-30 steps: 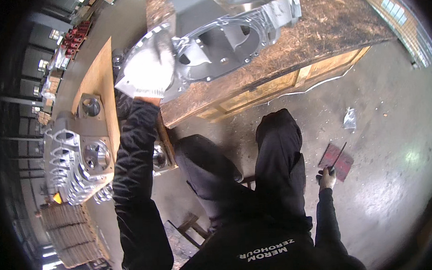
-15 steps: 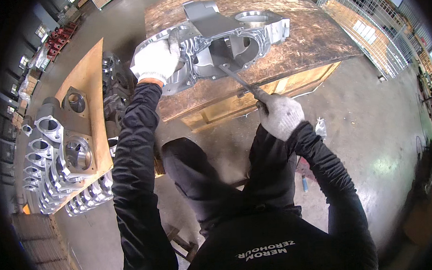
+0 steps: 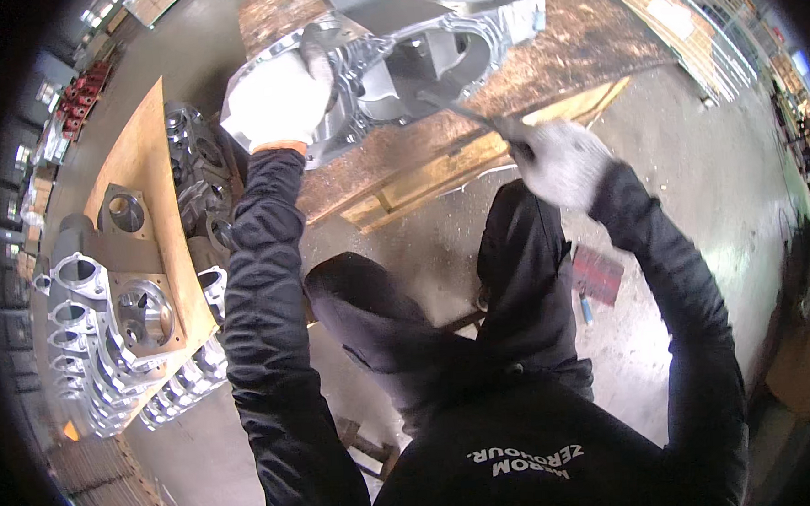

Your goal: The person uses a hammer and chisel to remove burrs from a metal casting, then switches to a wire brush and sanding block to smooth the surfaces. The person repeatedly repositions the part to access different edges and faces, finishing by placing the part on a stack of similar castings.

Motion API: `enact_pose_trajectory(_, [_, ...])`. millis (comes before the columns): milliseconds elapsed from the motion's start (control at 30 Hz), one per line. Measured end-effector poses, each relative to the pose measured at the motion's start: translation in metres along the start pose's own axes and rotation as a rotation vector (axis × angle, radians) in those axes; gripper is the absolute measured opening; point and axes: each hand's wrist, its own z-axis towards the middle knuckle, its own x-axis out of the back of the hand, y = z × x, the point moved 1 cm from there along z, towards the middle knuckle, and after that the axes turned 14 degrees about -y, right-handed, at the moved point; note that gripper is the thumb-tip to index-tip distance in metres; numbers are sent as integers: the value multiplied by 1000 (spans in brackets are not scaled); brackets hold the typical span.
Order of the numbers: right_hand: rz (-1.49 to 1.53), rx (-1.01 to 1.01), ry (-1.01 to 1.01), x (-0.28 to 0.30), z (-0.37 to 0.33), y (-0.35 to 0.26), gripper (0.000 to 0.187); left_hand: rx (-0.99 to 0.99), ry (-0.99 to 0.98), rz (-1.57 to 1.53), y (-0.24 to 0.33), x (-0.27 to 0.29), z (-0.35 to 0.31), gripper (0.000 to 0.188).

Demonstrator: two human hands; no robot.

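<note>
A large silver metal casting (image 3: 380, 98) with wide round openings lies on the worn wooden workbench (image 3: 587, 51). My left hand (image 3: 280, 102), in a white glove, grips its left rim, with the thumb over the near side of the top. My right hand (image 3: 563, 162), gloved in grey-white, is closed round the near end of a long, narrow file (image 3: 464, 110). The file's far end lies at the near edge of the casting's right-hand opening. Blur and glare hide the exact contact point and some fingers of the left hand.
To the left, several machined castings (image 3: 142, 313) stand beside a curved tan board (image 3: 179, 219), with darker castings (image 3: 194, 154) behind it. A wire cage (image 3: 701, 50) stands at the far right. On the floor near my right knee lie a red flat object (image 3: 597, 276) and a blue one (image 3: 587, 310).
The whole view has shifted, so the bench and casting sit higher and further left. My right hand has drawn the file back to the right. My left hand keeps its grip.
</note>
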Motion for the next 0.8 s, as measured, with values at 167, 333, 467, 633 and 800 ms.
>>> enact_pose_trajectory(167, [93,-15,-97,6,-10,-20,43,-86,63,38,1,-1,-2,65])
enact_pose_trajectory(333, [648,149,111,-33,-9,18,55,-107,234,35,6,-7,6,65])
enact_pose_trajectory(467, [1591,137,59,-33,17,-29,57,-69,198,121,-16,-17,8,62])
enact_pose_trajectory(633, [1742,204,187,-25,88,-47,34,16,29,73,26,2,0,66])
enact_pose_trajectory(800, [1558,190,225,-49,85,-48,39,119,77,55,18,0,-3,66])
